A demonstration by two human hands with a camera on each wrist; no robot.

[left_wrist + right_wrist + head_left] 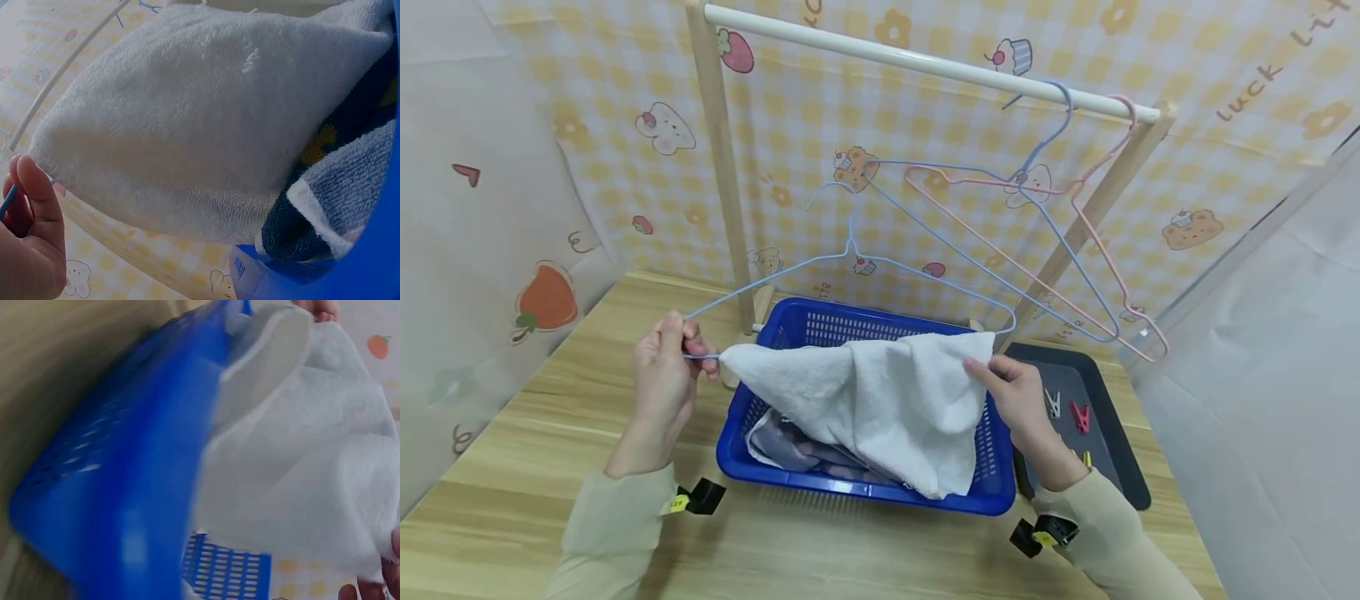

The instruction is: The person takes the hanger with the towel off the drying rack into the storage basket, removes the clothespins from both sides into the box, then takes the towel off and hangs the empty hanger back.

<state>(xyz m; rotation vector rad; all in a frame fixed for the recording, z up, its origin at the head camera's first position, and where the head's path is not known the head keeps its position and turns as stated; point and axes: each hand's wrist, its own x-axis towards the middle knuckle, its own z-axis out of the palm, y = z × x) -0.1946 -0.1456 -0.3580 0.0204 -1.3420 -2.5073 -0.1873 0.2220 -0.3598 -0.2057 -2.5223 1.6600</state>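
Observation:
A white towel (880, 392) hangs over the lower bar of a light blue hanger (925, 273), above a blue plastic basket (850, 487). My left hand (666, 367) grips the hanger's left end between thumb and fingers, beside the towel's left corner. At the towel's upper right corner, my right hand (1018, 400) pinches the cloth near the hanger's right end. In the left wrist view the towel (175, 119) fills the middle, with the left hand (37, 231) at its edge. Only fingertips of the right hand (375, 587) show in the right wrist view.
Patterned towels (790, 450) lie in the basket. Behind stands a rack with a white rail (887, 54), where a blue hanger (1037, 158) and a pink hanger (1116, 258) hang. A dark tray (1112, 450) at the right holds a red clip (1081, 417) and other clips.

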